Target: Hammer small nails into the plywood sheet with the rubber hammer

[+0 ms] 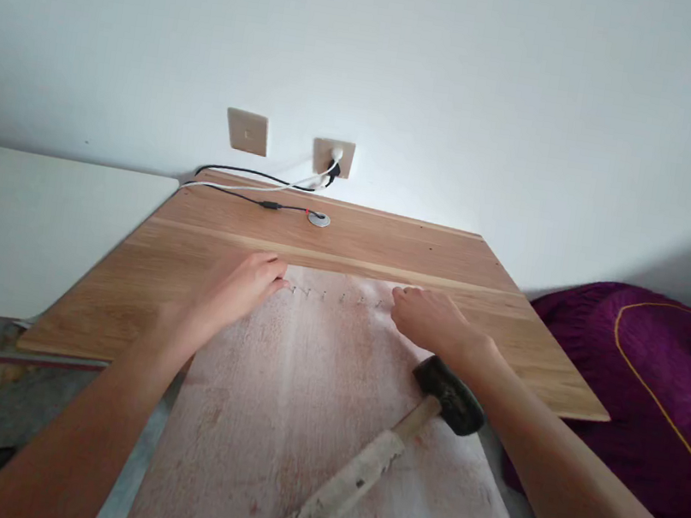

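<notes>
A pale reddish wooden board (274, 387) overlaps the desk, its near part jutting out toward me. Several small nails (342, 298) stand in a row along its far edge, some tilted. My left hand (255, 280) is closed at the board's far left corner, thumb and fingers beside the leftmost nail. At the far right corner, my right hand (428, 316) has its fingers curled over the board, close to the rightmost nail. A hammer (362, 469) with a black head and a worn, whitish wrapped handle lies diagonally on the board, its head beside my right forearm.
The wooden desk (140, 280) stands against a white wall with a socket (333, 157) and a second wall plate (247, 132). Black and white cables (252, 189) run along its back. A white surface (30, 238) adjoins on the left; a purple beanbag-like item (636, 398) sits right.
</notes>
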`<state>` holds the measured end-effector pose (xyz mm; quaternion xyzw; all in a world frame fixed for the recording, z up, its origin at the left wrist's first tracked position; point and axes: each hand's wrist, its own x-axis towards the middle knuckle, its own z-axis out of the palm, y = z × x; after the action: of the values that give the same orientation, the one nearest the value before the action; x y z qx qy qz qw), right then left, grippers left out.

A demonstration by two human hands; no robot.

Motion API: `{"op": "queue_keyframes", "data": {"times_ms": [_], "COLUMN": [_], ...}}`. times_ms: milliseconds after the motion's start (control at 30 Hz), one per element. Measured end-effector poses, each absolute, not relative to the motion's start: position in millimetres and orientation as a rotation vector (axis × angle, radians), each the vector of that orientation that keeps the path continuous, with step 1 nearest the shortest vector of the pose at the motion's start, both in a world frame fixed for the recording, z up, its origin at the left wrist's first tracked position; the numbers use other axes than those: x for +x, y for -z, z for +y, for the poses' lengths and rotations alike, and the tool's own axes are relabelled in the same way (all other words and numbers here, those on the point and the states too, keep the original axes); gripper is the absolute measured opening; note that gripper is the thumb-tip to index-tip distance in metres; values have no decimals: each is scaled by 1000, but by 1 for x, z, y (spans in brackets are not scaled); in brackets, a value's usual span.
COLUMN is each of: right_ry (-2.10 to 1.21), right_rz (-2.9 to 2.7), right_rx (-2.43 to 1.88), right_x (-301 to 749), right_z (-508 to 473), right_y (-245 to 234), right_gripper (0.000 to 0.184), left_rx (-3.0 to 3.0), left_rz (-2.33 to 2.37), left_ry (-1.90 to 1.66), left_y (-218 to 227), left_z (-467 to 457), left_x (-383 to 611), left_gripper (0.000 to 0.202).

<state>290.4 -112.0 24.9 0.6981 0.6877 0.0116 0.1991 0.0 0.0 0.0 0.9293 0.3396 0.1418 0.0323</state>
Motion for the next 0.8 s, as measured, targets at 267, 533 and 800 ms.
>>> {"op": "queue_keyframes", "data": {"times_ms": [267, 533, 800], "right_ry": [26, 858, 647], "right_rz": [1992, 2508, 2497], "right_rx": [2014, 1574, 1822], "right_x": [294, 261, 269], "right_z": [-121, -145, -134], "right_y": [-46, -46, -38], "right_gripper": [28, 17, 23], "left_rx": [2763, 2788, 2731], "left_rz": [878, 503, 719], "left_ry": [-540, -355, -375], "left_y": [-5, -1, 2], "left_z": [-26, -73, -63], "left_x": [-4, 16, 16], "left_gripper": [28, 23, 10]}}
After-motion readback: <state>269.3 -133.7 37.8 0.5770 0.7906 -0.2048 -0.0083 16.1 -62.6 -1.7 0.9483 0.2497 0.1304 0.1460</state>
